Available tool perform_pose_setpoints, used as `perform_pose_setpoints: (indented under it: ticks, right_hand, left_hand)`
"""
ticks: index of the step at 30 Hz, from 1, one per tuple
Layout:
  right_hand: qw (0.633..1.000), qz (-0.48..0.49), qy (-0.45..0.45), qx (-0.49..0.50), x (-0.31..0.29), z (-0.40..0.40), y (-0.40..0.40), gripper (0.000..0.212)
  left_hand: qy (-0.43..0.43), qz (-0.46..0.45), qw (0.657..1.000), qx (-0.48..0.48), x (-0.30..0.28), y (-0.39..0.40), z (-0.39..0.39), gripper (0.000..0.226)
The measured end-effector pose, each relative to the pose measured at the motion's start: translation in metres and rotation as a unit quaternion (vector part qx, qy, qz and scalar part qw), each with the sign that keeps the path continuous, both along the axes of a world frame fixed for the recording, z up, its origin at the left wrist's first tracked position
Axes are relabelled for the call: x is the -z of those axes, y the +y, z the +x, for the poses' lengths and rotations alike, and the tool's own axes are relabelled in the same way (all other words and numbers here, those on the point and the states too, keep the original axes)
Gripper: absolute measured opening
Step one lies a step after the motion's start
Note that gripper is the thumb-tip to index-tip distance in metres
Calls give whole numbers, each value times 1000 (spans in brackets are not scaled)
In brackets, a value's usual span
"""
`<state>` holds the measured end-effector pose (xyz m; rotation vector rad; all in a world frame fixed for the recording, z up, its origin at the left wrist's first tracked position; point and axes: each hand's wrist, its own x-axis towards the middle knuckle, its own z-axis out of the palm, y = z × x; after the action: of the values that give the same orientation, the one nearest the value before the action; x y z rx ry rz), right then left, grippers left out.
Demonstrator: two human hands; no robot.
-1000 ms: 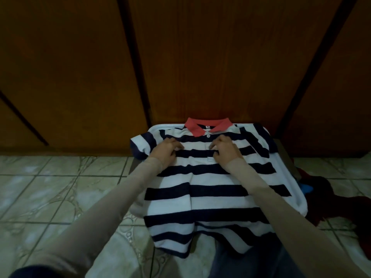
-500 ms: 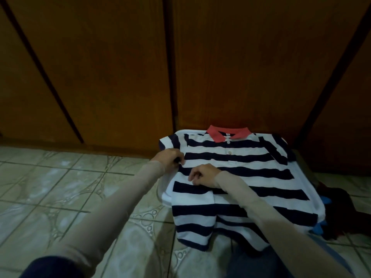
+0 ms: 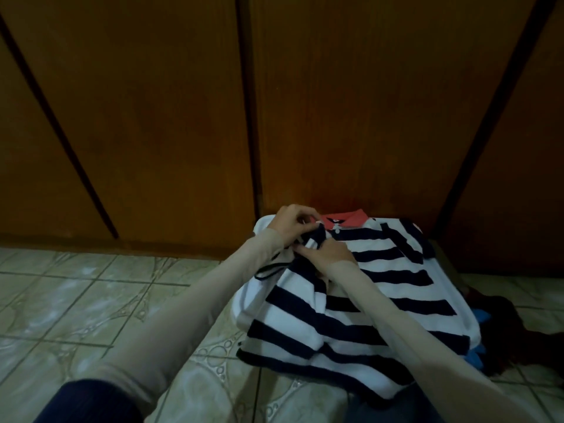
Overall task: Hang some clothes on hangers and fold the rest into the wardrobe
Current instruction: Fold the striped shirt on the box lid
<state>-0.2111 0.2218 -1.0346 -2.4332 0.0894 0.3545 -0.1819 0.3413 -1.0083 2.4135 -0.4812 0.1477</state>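
Note:
A white polo shirt (image 3: 393, 285) with navy stripes and a coral collar (image 3: 345, 220) lies spread over a white basin on the floor. Its left side is lifted and folded in towards the middle. My left hand (image 3: 290, 224) pinches the left sleeve near the shoulder, just beside the collar. My right hand (image 3: 328, 254) grips the same raised fold a little lower. Both forearms wear beige sleeves.
Closed brown wardrobe doors (image 3: 152, 117) rise right behind the shirt. The white basin (image 3: 241, 303) shows at its left rim. Blue cloth (image 3: 482, 317) and dark red clothes (image 3: 534, 340) lie on the tiled floor (image 3: 76, 300) to the right.
Both hands left the chest of the flat shirt, went to its left side, took hold of the sleeve and brought it up and inwards. The view swung left.

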Motion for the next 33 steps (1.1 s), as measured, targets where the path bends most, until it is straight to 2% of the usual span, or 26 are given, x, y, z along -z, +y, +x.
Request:
perform_pose_setpoints:
  ticks: [5, 9, 12, 18, 22, 25, 28, 31, 33]
  right_hand:
    - [998, 10, -41, 50, -28, 1, -30, 24]
    - [987, 21, -114, 112, -59, 2, -71, 19]
    - [976, 21, -170, 137, -84, 5, -96, 25]
    - [943, -30, -295, 153, -131, 5, -132, 10]
    - [933, -58, -317, 159, -165, 1, -152, 10]
    - [923, -113, -327, 171, -186, 3, -162, 11]
    - [909, -157, -336, 189, -206, 5, -169, 18]
    - [902, -154, -348, 203, -222, 2, -175, 7]
    - [892, -162, -367, 211, -229, -3, -177, 8]
  left_hand:
    - [-40, 5, 999, -13, -38, -20, 18, 13]
    - [-81, 12, 992, -92, -69, -25, 38, 15]
    - [-120, 16, 982, -146, -90, -41, 46, 18]
    - [-190, 13, 957, -218, -137, -83, 51, 22]
    - [-209, 8, 949, -235, -169, -101, 49, 24]
    - [-238, 14, 941, -238, -192, -114, 45, 25]
    - [-271, 6, 935, -230, -217, -125, 40, 25]
    - [-289, -8, 930, -227, -242, -131, 32, 25]
    - [-291, -15, 929, -226, -255, -131, 27, 25]
